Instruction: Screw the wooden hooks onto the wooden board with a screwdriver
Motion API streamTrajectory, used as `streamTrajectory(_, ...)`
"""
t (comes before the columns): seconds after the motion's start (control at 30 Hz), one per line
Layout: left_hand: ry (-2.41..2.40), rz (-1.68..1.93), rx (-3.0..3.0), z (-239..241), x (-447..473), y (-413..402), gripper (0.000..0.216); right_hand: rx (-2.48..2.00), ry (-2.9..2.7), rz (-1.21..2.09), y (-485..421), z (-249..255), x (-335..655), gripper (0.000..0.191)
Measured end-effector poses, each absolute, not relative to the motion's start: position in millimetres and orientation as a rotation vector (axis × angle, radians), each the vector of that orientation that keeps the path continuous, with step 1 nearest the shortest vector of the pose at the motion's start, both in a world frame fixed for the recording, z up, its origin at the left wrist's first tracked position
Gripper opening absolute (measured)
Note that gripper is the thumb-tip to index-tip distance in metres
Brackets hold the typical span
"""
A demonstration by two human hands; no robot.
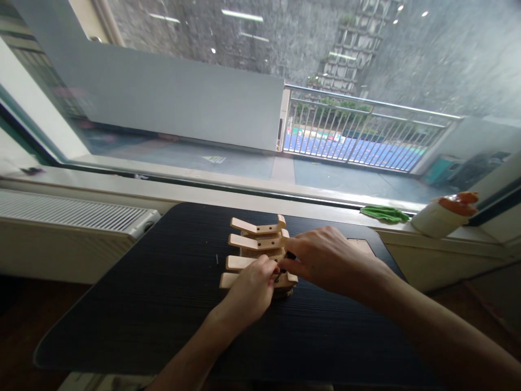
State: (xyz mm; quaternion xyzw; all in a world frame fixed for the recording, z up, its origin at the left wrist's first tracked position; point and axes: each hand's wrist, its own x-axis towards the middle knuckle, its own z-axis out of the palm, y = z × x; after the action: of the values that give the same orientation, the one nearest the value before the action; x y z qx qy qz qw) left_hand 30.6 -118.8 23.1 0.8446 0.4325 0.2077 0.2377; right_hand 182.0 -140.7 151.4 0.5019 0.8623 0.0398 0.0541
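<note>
Toward the surface's [154, 309] far edge, right grip [321, 258] pinches a dark tool [290, 255]—tilting could jab left grip [252, 288], its hold unclear.

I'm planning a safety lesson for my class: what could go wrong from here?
The right hand holds a dark-handled tool at the wooden rack, close to the left hand; a slip might jab it. A small thin piece, perhaps a screw, lies loose on the black table and could roll away.
</note>
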Motion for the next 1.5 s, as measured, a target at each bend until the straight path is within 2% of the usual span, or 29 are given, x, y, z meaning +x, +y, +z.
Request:
streamTrajectory(1.2, 1.098, 0.568, 2.389, 12, 32, -119, 0.010, 1.537, 2.732, 0.063, -141, 140, 188, 0.034)
streamTrajectory(1.5, 1.127, 0.539, 2.328, 15, 32, -120, 0.013, 1.540, 2.707, 0.046, -142, 143, 180, 0.025)
